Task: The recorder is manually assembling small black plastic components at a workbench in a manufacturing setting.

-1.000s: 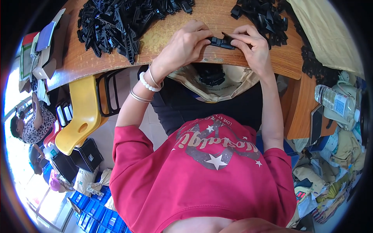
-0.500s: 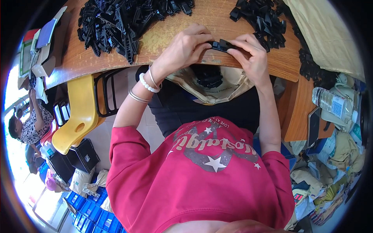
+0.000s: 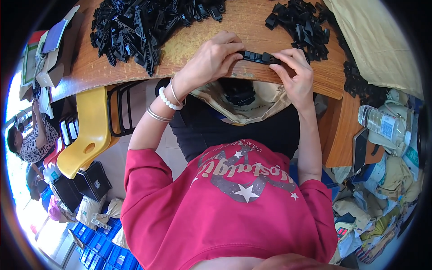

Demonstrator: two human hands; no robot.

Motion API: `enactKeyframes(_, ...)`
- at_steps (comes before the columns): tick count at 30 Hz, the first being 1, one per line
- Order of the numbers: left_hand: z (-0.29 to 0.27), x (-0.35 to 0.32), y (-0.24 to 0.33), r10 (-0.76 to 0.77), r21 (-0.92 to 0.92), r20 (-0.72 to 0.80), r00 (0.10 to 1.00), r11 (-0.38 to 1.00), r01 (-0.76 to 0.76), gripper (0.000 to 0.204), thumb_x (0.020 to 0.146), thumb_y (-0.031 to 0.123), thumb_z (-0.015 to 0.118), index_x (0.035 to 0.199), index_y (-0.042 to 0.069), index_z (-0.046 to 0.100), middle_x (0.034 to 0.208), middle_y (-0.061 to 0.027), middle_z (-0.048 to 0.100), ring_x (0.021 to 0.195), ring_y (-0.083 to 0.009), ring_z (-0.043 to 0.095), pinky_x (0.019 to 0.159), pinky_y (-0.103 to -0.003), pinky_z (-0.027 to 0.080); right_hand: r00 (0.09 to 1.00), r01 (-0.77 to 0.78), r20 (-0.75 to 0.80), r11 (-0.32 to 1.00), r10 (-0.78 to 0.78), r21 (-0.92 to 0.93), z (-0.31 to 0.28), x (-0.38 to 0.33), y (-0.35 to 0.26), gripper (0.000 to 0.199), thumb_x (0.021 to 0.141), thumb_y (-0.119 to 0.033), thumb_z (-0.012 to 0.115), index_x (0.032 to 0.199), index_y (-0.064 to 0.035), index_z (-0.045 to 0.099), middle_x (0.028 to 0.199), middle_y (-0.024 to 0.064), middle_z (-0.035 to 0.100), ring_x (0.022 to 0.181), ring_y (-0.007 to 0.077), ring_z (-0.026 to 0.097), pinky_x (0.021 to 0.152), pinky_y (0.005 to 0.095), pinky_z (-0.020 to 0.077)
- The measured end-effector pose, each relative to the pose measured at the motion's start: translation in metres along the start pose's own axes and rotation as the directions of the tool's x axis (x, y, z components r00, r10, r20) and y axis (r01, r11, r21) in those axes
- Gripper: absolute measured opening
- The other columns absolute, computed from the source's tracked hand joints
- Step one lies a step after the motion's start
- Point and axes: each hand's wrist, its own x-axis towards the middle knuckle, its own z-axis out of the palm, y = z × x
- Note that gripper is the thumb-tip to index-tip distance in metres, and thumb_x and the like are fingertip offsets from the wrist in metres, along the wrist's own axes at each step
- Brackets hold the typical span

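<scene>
1. Toward the upper middle of the frame, a long, narrow, black plastic-looking piece [image 3: 255, 57] is held between both hands, close to the near edge of the brown wooden table [image 3: 245, 29].
2. Its long axis runs left to right, the right end dipping slightly.
3. The person's left hand [image 3: 220, 56] pinches the left end; the right hand [image 3: 294, 69] has thumb and fingers on the right end. Neither hand looks nearer, and they're apart, with the piece bridging them.
4. An open beige bag [image 3: 267, 108] sits just below.
</scene>
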Motion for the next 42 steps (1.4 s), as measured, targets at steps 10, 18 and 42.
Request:
enactKeyframes(10, -0.003, 0.001, 0.001, -0.011, -0.095, 0.077, 0.997, 0.995, 0.019, 0.019, 0.080, 0.005, 0.069, 0.098, -0.003, 0.068, 0.095, -0.0128, 0.065, 0.087, -0.0281, 0.064, 0.078, -0.034, 0.051, 0.999, -0.029, 0.045, 0.993, 0.024, 0.112, 0.011, 0.006, -0.006, 0.023, 0.072, 0.001, 0.074, 0.095, 0.0014, 0.071, 0.088, 0.0071, 0.058, 0.087, 0.0201, 0.057, 0.072, 0.0295, 0.0473)
enactKeyframes(18, 0.002, 0.075, -0.026, 0.087, 0.005, -0.229, 0.970, 0.996, -0.088, 0.015, 0.084, 0.014, 0.066, 0.085, 0.000, 0.071, 0.077, -0.0145, 0.065, 0.070, -0.0323, 0.063, 0.067, -0.040, 0.052, 0.982, 0.186, 0.034, 0.975, -0.184, -0.125, -0.003, 0.029, -0.001, 0.022, 0.081, 0.002, 0.061, 0.100, -0.0042, 0.071, 0.098, 0.0069, 0.063, 0.094, 0.0214, 0.059, 0.079, 0.0333, 0.0464)
enactKeyframes(42, 0.011, 0.009, 0.018, 0.077, 0.567, -0.144, 0.987, 0.824, 0.019, 0.016, 0.080, 0.009, 0.067, 0.091, 0.002, 0.057, 0.088, -0.0129, 0.052, 0.083, -0.0303, 0.052, 0.074, -0.039, 0.046, 0.983, 0.157, -0.025, 0.901, -0.183, -0.405, 0.010, 0.029, 0.018, 0.023, 0.082, -0.012, 0.069, 0.103, -0.0046, 0.069, 0.099, 0.0037, 0.062, 0.098, 0.0206, 0.054, 0.082, 0.0359, 0.0369)
